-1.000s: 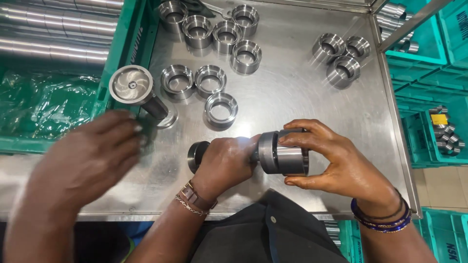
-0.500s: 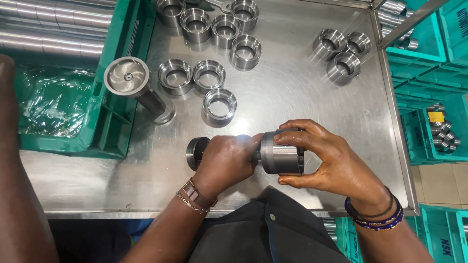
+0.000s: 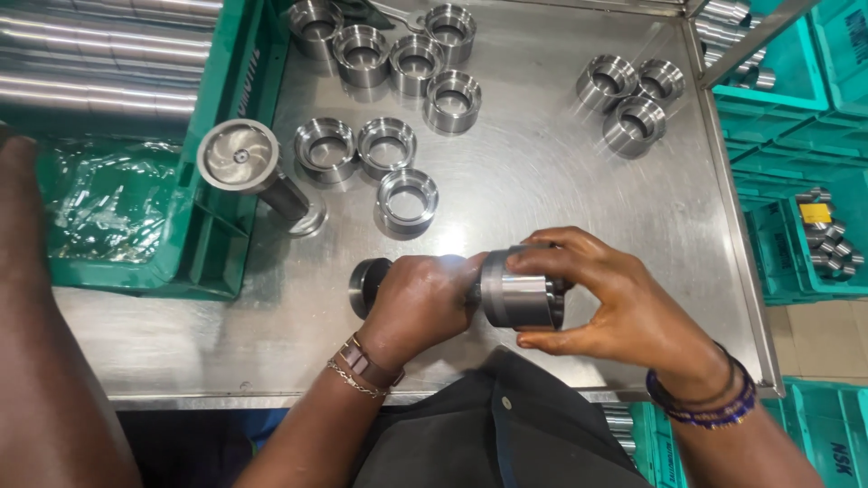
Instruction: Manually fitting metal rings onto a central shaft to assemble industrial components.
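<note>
My left hand point(image 3: 423, 298) is closed in a fist around a dark metal shaft point(image 3: 369, 285), whose round end sticks out past my knuckles to the left. My right hand point(image 3: 608, 303) curls its fingers and thumb around a steel sleeve point(image 3: 517, 289) and holds it against my left fist, low and near the middle of the steel table point(image 3: 561, 190). Both hands sit much where they were half a second ago; my right fingers have shifted slightly on the sleeve. My left wrist wears a thin bracelet, my right wrist dark beaded bands.

Another person's arm point(image 3: 36, 325), which reached over the table a second ago, has drawn back and now fills the left edge.

Just above my hands stand three steel rings point(image 3: 407, 199). Left of them a finned metal wheel on a stem point(image 3: 249, 167) leans at the table's edge. Farther up lie five more rings point(image 3: 416, 63), and three others point(image 3: 633, 99) sit well apart at the upper right.

Left of the table, a green crate point(image 3: 221, 226) holds clear plastic wrap point(image 3: 104, 199). On the right, another green crate point(image 3: 768, 262) holds small metal parts point(image 3: 827, 239).
</note>
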